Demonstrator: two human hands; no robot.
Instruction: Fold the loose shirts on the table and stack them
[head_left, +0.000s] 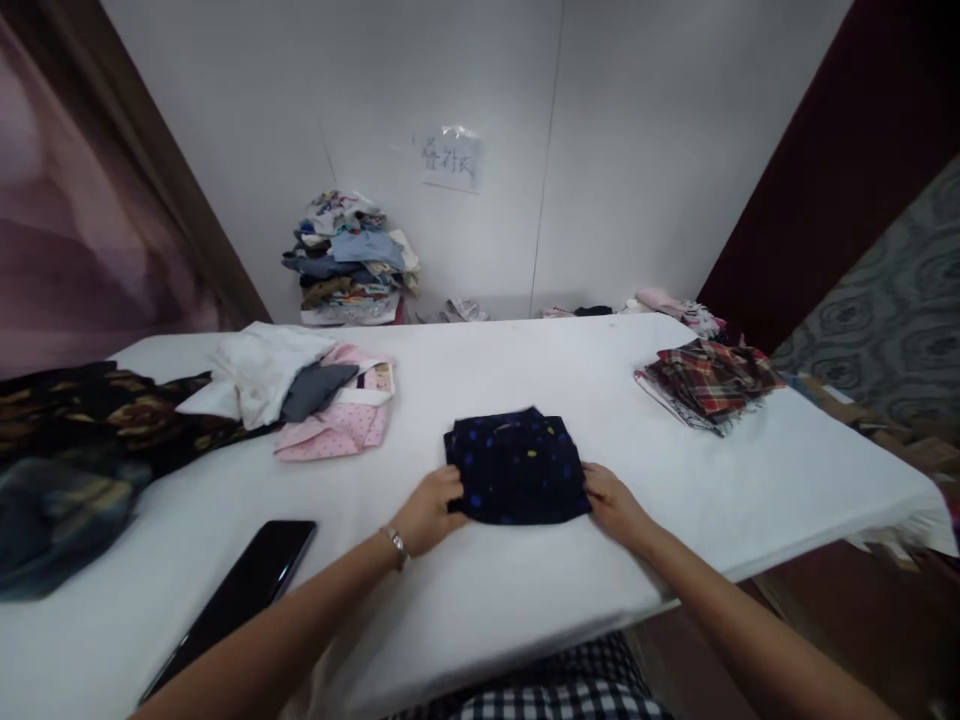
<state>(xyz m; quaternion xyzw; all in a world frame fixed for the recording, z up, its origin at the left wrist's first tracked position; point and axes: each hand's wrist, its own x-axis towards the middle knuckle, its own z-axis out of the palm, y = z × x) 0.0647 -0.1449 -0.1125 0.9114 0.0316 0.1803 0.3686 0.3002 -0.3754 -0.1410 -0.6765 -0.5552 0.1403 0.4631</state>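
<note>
The head view shows a dark blue folded cloth (517, 470) on the white table (525, 370). The left hand (433, 508) pinches one side, the right hand (611, 503) the other. A black phone (244, 595) lies near the left arm (300, 620).

Single head view — forward, down onto table (495, 365); left hand (429, 512), right hand (616, 508) close — wall (637, 150) farther.
</note>
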